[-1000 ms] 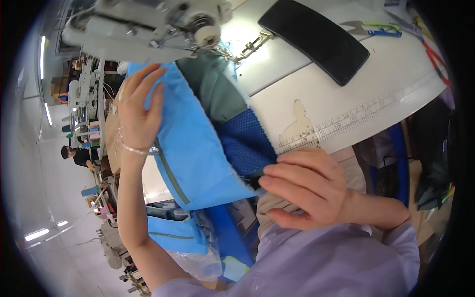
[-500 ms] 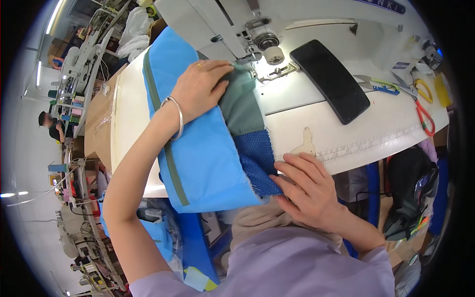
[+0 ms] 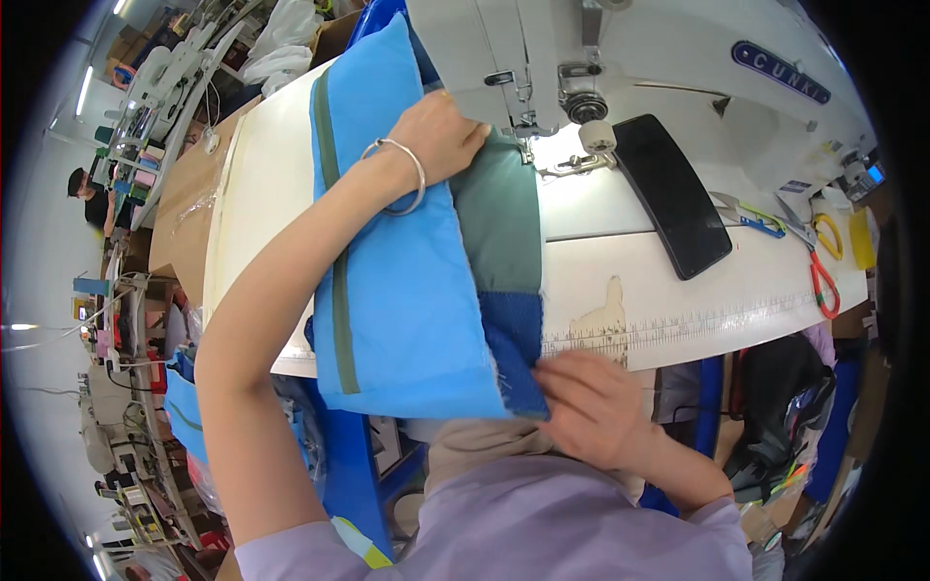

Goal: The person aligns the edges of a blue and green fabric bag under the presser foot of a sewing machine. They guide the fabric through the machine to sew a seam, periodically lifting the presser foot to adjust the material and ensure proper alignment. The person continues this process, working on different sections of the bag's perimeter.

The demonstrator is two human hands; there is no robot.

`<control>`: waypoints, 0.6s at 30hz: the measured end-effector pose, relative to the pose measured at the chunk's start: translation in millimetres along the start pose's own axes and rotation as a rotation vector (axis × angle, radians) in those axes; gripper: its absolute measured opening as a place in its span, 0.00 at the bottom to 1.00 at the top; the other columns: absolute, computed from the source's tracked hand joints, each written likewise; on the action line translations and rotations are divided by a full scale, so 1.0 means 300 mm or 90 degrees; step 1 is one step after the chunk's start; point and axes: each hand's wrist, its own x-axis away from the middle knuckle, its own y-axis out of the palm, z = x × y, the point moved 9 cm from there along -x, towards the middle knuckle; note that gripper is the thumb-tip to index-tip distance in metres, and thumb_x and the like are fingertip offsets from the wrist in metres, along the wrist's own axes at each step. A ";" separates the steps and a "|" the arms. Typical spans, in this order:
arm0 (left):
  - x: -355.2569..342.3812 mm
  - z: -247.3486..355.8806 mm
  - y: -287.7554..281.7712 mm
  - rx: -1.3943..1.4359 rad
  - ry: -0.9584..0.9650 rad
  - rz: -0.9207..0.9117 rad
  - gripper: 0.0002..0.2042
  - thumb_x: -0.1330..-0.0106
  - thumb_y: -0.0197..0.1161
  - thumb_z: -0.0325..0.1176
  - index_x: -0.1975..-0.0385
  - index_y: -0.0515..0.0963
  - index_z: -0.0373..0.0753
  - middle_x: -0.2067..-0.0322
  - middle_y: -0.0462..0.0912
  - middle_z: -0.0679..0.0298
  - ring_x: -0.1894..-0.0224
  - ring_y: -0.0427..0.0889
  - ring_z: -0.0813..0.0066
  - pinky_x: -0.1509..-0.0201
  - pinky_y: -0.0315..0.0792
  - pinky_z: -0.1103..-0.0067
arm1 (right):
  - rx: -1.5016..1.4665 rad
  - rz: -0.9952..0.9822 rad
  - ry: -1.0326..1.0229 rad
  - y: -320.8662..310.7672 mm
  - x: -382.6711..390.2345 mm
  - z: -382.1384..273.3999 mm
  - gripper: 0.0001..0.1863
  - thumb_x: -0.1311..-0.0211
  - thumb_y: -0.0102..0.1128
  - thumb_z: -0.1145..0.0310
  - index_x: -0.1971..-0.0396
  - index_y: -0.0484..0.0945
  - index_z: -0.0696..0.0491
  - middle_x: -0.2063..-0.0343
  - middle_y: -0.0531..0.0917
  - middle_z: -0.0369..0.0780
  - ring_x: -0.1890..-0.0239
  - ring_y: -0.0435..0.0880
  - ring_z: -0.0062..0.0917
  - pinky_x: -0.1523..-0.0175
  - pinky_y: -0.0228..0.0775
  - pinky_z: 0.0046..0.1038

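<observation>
A bright blue fabric piece [image 3: 407, 320] with a dark green stripe lies on the sewing table. Joined or layered along its right side are a grey-green panel [image 3: 499, 218] and a navy mesh panel [image 3: 513, 320]. My left hand [image 3: 433, 138], a silver bangle at its wrist, is closed on the cloth just left of the presser foot [image 3: 525, 145]. Its fingertips are partly hidden. At the near right corner my right hand [image 3: 593, 412] pinches the navy edge between thumb and fingers. The cloth's far end passes left of the white sewing machine [image 3: 484, 58].
Right of the needle lies a black phone [image 3: 672, 198]. Beyond it are snips [image 3: 751, 215] and red-handled scissors [image 3: 821, 281]. A ruler scale [image 3: 678, 324] runs along the table's near edge. One person [image 3: 92, 198] is at the far left among other machines.
My left hand has curled its fingers in, where it lay flatter before. My right hand has closed from spread fingers to a pinch on the navy edge. The view has shifted slightly.
</observation>
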 end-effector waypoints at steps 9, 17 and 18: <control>0.123 0.138 -0.040 0.096 0.067 0.128 0.15 0.31 0.64 0.42 0.49 0.82 0.42 0.53 0.82 0.59 0.49 0.80 0.55 0.43 0.75 0.65 | -0.192 -0.040 0.004 0.060 0.115 -0.199 0.07 0.53 0.65 0.70 0.77 0.75 0.54 0.65 0.86 0.41 0.62 0.86 0.26 0.66 0.80 0.22; 0.104 0.117 0.000 0.060 0.008 0.048 0.28 0.37 0.66 0.58 0.45 0.82 0.43 0.41 0.78 0.65 0.44 0.76 0.60 0.41 0.72 0.65 | -0.244 -0.035 0.031 0.056 0.137 -0.207 0.09 0.53 0.68 0.72 0.78 0.74 0.54 0.67 0.86 0.41 0.66 0.86 0.26 0.68 0.81 0.24; 0.098 0.119 -0.005 0.054 -0.007 0.032 0.30 0.38 0.66 0.59 0.45 0.82 0.42 0.42 0.79 0.63 0.42 0.76 0.59 0.40 0.72 0.65 | -0.248 -0.026 0.035 0.056 0.139 -0.207 0.09 0.53 0.69 0.72 0.78 0.74 0.54 0.67 0.86 0.41 0.67 0.85 0.26 0.68 0.81 0.24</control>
